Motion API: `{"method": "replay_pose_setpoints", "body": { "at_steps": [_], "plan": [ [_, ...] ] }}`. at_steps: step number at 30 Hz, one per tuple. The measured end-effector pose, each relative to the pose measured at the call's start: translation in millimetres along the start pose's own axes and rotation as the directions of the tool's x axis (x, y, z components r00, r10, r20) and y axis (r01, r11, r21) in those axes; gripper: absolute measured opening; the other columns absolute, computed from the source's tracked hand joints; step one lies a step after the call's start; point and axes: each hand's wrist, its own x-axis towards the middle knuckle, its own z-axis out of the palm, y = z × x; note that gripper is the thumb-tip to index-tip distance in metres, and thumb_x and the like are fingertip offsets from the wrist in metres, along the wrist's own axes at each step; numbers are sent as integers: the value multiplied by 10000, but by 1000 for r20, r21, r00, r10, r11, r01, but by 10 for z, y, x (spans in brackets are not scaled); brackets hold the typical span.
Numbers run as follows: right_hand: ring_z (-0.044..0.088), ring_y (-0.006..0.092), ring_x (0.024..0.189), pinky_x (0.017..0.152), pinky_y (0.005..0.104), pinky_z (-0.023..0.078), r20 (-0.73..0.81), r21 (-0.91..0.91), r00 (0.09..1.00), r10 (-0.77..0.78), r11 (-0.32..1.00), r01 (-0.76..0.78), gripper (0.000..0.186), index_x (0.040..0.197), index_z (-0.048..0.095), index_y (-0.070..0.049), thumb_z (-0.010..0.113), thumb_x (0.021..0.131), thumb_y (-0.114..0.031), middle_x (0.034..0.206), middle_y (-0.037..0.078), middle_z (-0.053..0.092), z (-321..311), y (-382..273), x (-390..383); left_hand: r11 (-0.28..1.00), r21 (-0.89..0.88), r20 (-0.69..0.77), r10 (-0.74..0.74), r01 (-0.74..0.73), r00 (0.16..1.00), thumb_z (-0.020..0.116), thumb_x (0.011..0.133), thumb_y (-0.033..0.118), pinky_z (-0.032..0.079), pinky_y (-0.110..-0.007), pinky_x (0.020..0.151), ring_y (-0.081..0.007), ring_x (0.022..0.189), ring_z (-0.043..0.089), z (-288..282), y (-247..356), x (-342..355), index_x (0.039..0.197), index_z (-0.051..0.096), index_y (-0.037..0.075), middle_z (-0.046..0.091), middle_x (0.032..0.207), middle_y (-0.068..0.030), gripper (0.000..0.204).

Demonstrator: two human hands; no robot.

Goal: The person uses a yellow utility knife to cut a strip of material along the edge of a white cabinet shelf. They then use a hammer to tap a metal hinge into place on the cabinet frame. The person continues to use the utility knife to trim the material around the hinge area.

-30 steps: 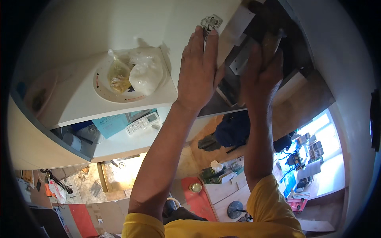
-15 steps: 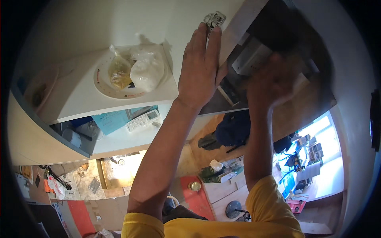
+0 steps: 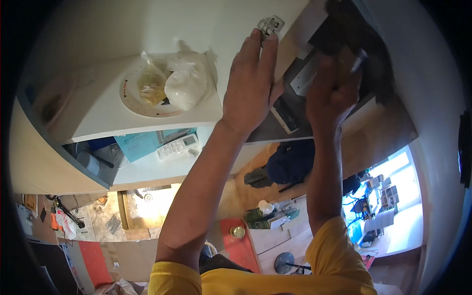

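Observation:
My left hand (image 3: 250, 91) lies with fingers stretched flat along the pale cabinet side panel (image 3: 216, 29). Its fingertips touch a metal cabinet hinge (image 3: 271, 25) fixed near the panel's front edge. To the right, my right hand (image 3: 332, 93) is raised in front of a dark compartment (image 3: 295, 105), its fingers curled. A shiny, blurred piece (image 3: 360, 60) shows by its fingertips; its kind I cannot make out. Behind this hand, a pale box-like object (image 3: 301, 78) is partly hidden. A dark narrow object (image 3: 285, 115) with a light edge lies in the compartment beside my left thumb.
On the left shelf, a white plate (image 3: 129, 101) holds a knotted bag of yellowish food (image 3: 151, 86) and a white plastic bag (image 3: 187, 86). Below are a white remote control (image 3: 177, 146) and a blue booklet (image 3: 135, 145). A sink (image 3: 152, 209) and a lit window (image 3: 400, 167) appear farther down.
My right hand has shifted slightly left, and a shiny piece now shows by its fingertips. My left hand stays at the hinge. The whole view has shifted slightly.

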Motion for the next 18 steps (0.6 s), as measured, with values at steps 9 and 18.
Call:
{"method": "replay_pose_setpoints", "body": {
  "at_steps": [9,18],
  "plan": [
    [678,253,763,662,357,522,28,-22,992,121,992,-121,295,1108,597,37,628,959,-216,900,162,682,0,-36,-29,1000,-2,-34,26,-26,999,779,716,95,398,-489,1056,-482,1276,443,0,-44,-7,1450,357,25,380,1438,-327,849],
    [660,231,711,633,346,521,121,-16,983,139,990,-139,299,1080,602,44,652,947,-218,852,156,672,-17,4,-25,999,16,-47,34,-33,998,710,808,183,394,-502,1071,-473,1308,425,21,-71,-24,1463,344,12,386,1462,-297,770]
  ]
}}
